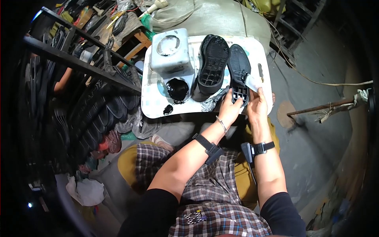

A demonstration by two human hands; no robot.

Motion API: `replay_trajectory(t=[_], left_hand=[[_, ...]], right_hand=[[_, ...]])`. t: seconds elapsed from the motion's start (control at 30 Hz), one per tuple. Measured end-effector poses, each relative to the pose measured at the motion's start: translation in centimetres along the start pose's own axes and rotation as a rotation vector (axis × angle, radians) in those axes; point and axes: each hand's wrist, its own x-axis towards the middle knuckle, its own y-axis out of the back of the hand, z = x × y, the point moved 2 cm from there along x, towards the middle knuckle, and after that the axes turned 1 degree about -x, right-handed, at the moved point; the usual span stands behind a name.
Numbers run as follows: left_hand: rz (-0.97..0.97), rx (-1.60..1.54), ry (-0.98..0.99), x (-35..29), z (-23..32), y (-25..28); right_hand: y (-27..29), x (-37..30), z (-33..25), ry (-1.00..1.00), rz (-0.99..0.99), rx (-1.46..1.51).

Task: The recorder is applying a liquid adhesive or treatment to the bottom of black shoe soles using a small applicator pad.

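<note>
My left hand (229,110) grips the heel end of a black shoe sole (238,63), whose heel shows a grid of open cells. In my right hand (258,106) is a white flat spreader (253,82), its tip touching the sole near the middle, with black paste there. Left of it stands another black sole stack (213,63) with a similar gridded heel. Black paste (177,90) fills the round opening of a white container, below a smeared white plastic canister (167,55). Everything rests on a small white table (152,108).
A dark metal rack (79,65) and many black soles (104,114) crowd the left side. A rod on a round base (287,113) stands to the right, and a cord (316,82) crosses above the floor. A covered sack-like bulk (213,19) lies behind the table.
</note>
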Motion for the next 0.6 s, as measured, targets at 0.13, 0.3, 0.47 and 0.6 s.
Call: replay_trajectory(t=[0.13,0.3,0.47,0.6], left_hand=[[0.008,0.161,0.185,-0.9,1.7,0.5],[0.032,-0.044,0.253,-3.5,0.9,2.6],[-0.037,-0.153,0.358,-8.1,1.9,4.9],[-0.245,-0.397,0.424,-12.6,3.2,8.7]], right_hand=[[-0.5,-3.7,-2.9,-0.15,0.154,-0.065],[3.1,-9.1,-2.4,-0.349,0.057,-0.075],[3.0,-16.1,-2.2,-0.396,-0.003,-0.102],[2.7,-19.3,-2.9,-0.512,-0.085,0.006]])
